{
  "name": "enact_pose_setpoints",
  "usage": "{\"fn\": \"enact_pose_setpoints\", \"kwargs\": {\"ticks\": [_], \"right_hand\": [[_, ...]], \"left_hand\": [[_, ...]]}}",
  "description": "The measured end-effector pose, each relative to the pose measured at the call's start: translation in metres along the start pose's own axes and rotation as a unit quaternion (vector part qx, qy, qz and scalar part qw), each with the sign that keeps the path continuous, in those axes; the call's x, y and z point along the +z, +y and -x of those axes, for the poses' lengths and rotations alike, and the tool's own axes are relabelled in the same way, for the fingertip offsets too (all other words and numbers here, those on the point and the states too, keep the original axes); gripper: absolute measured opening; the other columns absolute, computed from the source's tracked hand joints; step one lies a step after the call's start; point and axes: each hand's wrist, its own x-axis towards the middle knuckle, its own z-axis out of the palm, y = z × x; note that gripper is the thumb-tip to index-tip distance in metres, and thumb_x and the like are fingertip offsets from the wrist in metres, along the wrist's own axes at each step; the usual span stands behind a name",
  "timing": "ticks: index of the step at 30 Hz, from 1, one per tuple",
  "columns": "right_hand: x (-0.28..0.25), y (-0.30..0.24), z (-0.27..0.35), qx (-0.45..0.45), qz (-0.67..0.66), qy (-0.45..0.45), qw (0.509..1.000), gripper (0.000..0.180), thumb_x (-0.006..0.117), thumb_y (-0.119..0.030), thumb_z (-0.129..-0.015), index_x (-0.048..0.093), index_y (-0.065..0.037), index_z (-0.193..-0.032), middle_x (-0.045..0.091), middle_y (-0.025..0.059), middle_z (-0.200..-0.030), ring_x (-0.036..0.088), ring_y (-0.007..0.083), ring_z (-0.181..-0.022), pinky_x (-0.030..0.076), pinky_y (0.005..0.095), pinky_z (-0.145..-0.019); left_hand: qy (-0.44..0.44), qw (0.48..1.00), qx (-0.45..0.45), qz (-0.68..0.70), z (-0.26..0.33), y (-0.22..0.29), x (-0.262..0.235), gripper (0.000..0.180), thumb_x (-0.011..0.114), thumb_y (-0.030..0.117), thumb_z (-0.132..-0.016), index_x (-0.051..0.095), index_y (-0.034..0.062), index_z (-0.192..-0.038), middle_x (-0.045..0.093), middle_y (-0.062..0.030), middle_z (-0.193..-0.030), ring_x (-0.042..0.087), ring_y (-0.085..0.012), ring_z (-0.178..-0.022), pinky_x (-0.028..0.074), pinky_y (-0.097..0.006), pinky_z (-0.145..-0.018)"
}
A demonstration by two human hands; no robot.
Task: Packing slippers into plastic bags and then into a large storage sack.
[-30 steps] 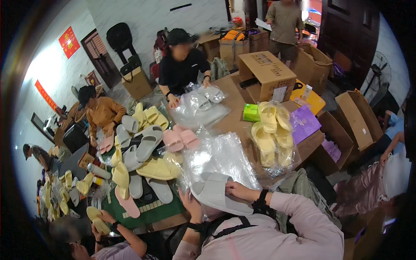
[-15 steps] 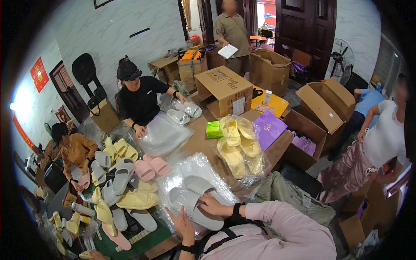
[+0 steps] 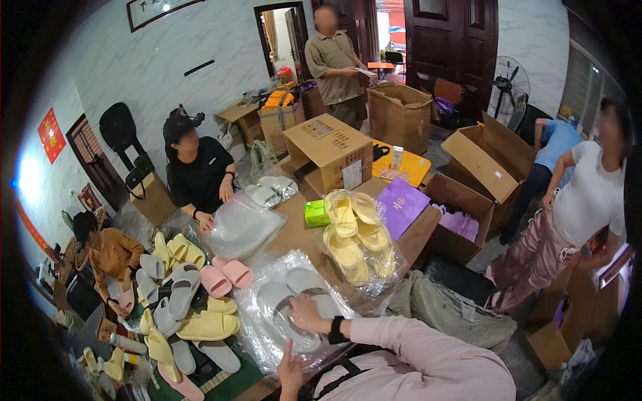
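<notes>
Yellow, grey and pink slippers [image 3: 182, 297] lie heaped on the left of the brown table [image 3: 304, 239], crowding up to a layer of clear plastic bags [image 3: 251, 322]. At the near edge, the left hand [image 3: 289, 371] is open, one finger raised, with hold of nothing; whether it touches the plastic, I cannot tell. Two grey slippers [image 3: 273, 302] lie side by side over the bags, the right hand [image 3: 307, 314] on top; whether its fingers grip, I cannot tell. Past them sit a green box [image 3: 316, 214] and a larger cardboard box [image 3: 328, 150], its contents hidden. A clear bag [image 3: 393, 275] holds yellow slippers, beside a flat purple packet [image 3: 404, 207]. Rightmost, a crumpled sack [image 3: 448, 311] bulges below an open carton [image 3: 458, 248] containing purple items [image 3: 461, 224]
</notes>
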Motion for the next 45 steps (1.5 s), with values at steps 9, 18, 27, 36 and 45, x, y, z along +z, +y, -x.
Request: {"fn": "enact_pose_setpoints", "kwargs": {"ticks": [9, 18, 27, 36, 45], "right_hand": [[-0.072, -0.037, 0.017, -0.245, -0.03, -0.165, 0.955, 0.055, 0.06, -0.035, -0.075, 0.046, -0.006, -0.118, 0.053, 0.0192, -0.109, 0.049, 0.0406, -0.097, 0.04, 0.046, -0.083], [-0.115, -0.041, 0.043, -0.274, 0.258, -0.11, 0.92, 0.094, 0.067, -0.021, -0.067, 0.012, -0.011, -0.142, 0.031, 0.0141, -0.138, 0.034, 0.0347, -0.124, 0.033, 0.0522, -0.094], [-0.14, -0.014, -0.043, -0.269, 0.241, 0.097, 0.928, 0.019, 0.055, -0.005, -0.066, 0.054, -0.003, -0.085, 0.05, 0.009, -0.088, 0.053, 0.0275, -0.083, 0.045, 0.0364, -0.068], [-0.203, 0.021, -0.129, -0.406, 0.317, 0.19, 0.836, 0.019, 0.054, -0.008, -0.068, 0.058, -0.009, -0.087, 0.053, 0.0069, -0.095, 0.052, 0.0239, -0.096, 0.041, 0.0339, -0.087], [-0.182, 0.155, -0.135, -0.083, 0.406, 0.137, 0.9, 0.031, 0.052, -0.012, -0.077, 0.062, -0.013, -0.106, 0.049, 0.0119, -0.125, 0.039, 0.0281, -0.122, 0.02, 0.0493, -0.104]], "left_hand": [[0.073, 0.956, -0.027, 0.284, -0.017, 0.047, -0.002, 0.029, 0.051, -0.004, -0.085, 0.047, -0.007, -0.113, 0.055, -0.0193, -0.111, 0.06, -0.0234, -0.09, 0.052, -0.032, -0.076], [0.029, 0.949, -0.022, 0.313, -0.03, 0.092, 0.008, 0.023, 0.051, -0.005, -0.084, 0.051, -0.0056, -0.107, 0.058, -0.0162, -0.101, 0.06, -0.0183, -0.082, 0.05, -0.028, -0.071], [-0.036, 0.947, -0.009, 0.32, -0.039, 0.091, 0.011, 0.061, 0.053, 0.002, -0.082, 0.026, 0.0053, -0.137, 0.052, -0.0191, -0.116, 0.055, -0.0197, -0.094, 0.043, -0.029, -0.082], [-0.198, 0.801, -0.034, -0.564, -0.049, -0.101, -0.001, 0.052, 0.048, 0.049, -0.083, 0.04, 0.0313, -0.131, 0.031, -0.0221, -0.137, 0.028, -0.0478, -0.124, 0.025, -0.059, -0.099], [-0.132, 0.807, -0.009, -0.575, -0.034, -0.122, -0.003, 0.042, 0.052, 0.042, -0.082, 0.052, 0.0313, -0.122, 0.027, -0.0207, -0.14, 0.019, -0.049, -0.127, 0.017, -0.064, -0.098]]}}
